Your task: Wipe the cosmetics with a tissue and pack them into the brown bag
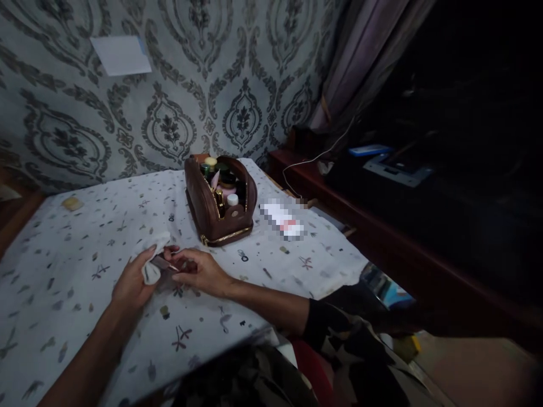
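Observation:
My left hand (134,277) is closed round a crumpled white cloth (153,273), which folds over its thumb and fingers. Between both hands is a small, slim, dark reddish item (163,262) whose kind is too dim to make out; one end rests against the cloth. The fingers of my right hand (203,272) pinch its other end. Just beyond the hands stands a brown cosmetic bag (220,229), unzipped at the top. Inside it are several jars and bottles, among them a white-capped one (232,199) and a gold-coloured one (219,199).
A pale cloth with small prints covers the table (106,209). Right of the bag lies a blurred-out bright phone-like object (282,219). A yellowish piece (72,203) is at the far left. A dark red ledge (382,249) with a white cable (316,157) runs along the right.

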`<state>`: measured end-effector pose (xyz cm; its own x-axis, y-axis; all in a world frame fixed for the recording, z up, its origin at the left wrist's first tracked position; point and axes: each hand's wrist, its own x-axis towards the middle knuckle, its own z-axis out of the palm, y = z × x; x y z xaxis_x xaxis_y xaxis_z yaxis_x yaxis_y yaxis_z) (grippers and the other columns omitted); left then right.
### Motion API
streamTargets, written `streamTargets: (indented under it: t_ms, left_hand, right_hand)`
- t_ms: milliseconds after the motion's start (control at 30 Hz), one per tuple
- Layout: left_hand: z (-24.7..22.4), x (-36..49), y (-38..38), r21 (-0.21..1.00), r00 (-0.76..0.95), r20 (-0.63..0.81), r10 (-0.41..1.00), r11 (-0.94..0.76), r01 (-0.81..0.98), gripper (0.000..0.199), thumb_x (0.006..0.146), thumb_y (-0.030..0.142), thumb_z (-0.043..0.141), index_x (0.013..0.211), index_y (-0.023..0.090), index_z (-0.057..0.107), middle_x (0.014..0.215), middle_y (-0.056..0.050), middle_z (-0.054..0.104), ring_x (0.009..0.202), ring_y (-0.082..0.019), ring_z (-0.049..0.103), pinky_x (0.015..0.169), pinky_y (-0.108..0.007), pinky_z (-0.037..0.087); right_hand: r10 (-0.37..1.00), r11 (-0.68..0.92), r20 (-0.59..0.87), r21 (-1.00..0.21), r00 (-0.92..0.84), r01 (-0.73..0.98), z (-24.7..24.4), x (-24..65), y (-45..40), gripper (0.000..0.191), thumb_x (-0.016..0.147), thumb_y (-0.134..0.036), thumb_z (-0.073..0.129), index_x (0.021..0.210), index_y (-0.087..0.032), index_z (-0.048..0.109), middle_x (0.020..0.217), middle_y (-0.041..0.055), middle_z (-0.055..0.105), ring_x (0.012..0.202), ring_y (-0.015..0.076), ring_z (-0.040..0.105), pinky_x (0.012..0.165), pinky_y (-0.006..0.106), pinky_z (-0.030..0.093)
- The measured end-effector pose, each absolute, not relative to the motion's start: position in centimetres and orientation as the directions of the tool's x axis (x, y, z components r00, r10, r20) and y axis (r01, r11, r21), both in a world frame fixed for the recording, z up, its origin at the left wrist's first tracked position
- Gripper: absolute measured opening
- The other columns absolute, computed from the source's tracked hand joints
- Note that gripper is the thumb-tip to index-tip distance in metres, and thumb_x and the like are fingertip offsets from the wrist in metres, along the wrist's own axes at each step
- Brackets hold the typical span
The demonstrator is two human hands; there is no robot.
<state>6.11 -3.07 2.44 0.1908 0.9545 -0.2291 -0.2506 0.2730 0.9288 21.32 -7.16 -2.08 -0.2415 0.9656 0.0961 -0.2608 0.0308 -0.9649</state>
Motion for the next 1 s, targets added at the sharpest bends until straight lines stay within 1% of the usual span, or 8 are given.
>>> streamTargets:
  t_ms: [100,233,333,533,667,733,867,1000]
  left_hand:
    - [3.2,6.5,-3.7,0.924,0.215,-0.219,0.952,0.273,-0.268,0.025,0.068,0.036,0.071,0.086,0.019,0.072,0.08,-0.006,0.075,0.095,-0.029,0.072,0.08,-0.036,0.061]
    - [3.2,7.0,-4.7,0.916,0.29,-0.22,0.931,0.3,-0.267,0.046,0.076,0.043,0.071,0.117,0.023,0.069,0.097,-0.006,0.077,0.1,-0.029,0.072,0.078,-0.039,0.062]
    - [2.0,6.9,-4.8,0.941,0.314,-0.215,0.925,0.282,-0.185,0.049,0.073,0.046,0.077,0.114,0.019,0.072,0.101,-0.009,0.077,0.101,-0.031,0.071,0.078,-0.039,0.062]
    - [0.5,6.0,-4.5,0.976,0.248,-0.19,0.95,0.21,-0.055,0.048,0.064,0.042,0.086,0.103,0.016,0.076,0.086,-0.008,0.077,0.095,-0.031,0.072,0.08,-0.039,0.061]
    - [1.2,6.2,-4.9,0.976,0.228,-0.203,0.952,0.216,-0.037,0.052,0.061,0.049,0.088,0.099,0.015,0.076,0.086,-0.009,0.078,0.092,-0.03,0.072,0.08,-0.038,0.06]
    - [1.7,6.7,-5.1,0.978,0.241,-0.188,0.952,0.203,-0.039,0.053,0.057,0.05,0.089,0.095,0.015,0.076,0.086,-0.009,0.078,0.092,-0.03,0.072,0.08,-0.036,0.06]
    - [2.3,7.3,-5.2,0.988,0.247,-0.13,0.96,0.147,-0.049,0.049,0.061,0.052,0.087,0.092,0.016,0.076,0.082,-0.007,0.077,0.089,-0.028,0.072,0.078,-0.034,0.059]
    - [1.9,6.9,-4.6,0.994,0.225,-0.096,0.97,0.106,-0.034,0.045,0.065,0.051,0.085,0.093,0.017,0.076,0.081,-0.005,0.076,0.084,-0.025,0.071,0.074,-0.03,0.057]
  right_hand:
    - [0.967,0.09,0.149,-0.959,-0.209,-0.269,-2.0,21.4,-7.4,0.044,0.07,-0.047,0.085,0.102,-0.023,0.067,0.098,-0.0004,0.065,0.066,0.0099,0.061,0.06,0.024,0.052]
    - [0.971,0.029,0.115,-0.927,-0.211,-0.374,-1.4,21.3,-7.2,0.053,0.063,-0.057,0.086,0.095,-0.021,0.065,0.086,-0.0023,0.064,0.064,0.0118,0.062,0.059,0.026,0.055]
    - [0.982,-0.023,0.054,-0.916,-0.181,-0.4,-1.1,21.5,-6.8,0.059,0.054,-0.058,0.09,0.09,-0.019,0.062,0.08,-0.0037,0.063,0.059,0.0119,0.063,0.051,0.025,0.054]
    - [0.984,-0.092,-0.017,-0.906,-0.18,-0.414,-1.8,21.4,-6.4,0.07,0.052,-0.052,0.093,0.096,-0.024,0.047,0.077,-0.0065,0.064,0.056,0.0137,0.065,0.049,0.025,0.052]
    - [1.0,0.017,0.02,-0.977,-0.015,-0.212,-2.2,21.3,-6.5,0.075,0.053,-0.047,0.094,0.108,-0.025,0.049,0.09,-0.0037,0.063,0.068,0.0124,0.062,0.06,0.025,0.052]
    - [0.998,0.062,0.061,-0.995,0.008,-0.081,-1.8,21.6,-6.8,0.074,0.056,-0.044,0.094,0.114,-0.024,0.052,0.089,-0.0037,0.061,0.074,0.0132,0.06,0.065,0.026,0.05]
    - [0.993,0.117,0.116,-0.991,-0.023,0.059,-0.7,22.2,-7.3,0.069,0.063,-0.047,0.09,0.119,-0.023,0.056,0.08,-0.0053,0.057,0.072,0.0142,0.056,0.068,0.028,0.047]
    - [0.969,0.245,0.241,-0.967,-0.054,0.067,-0.5,22.4,-7.2,0.045,0.074,-0.051,0.082,0.102,-0.022,0.064,0.089,-0.001,0.059,0.075,0.0136,0.055,0.072,0.027,0.046]
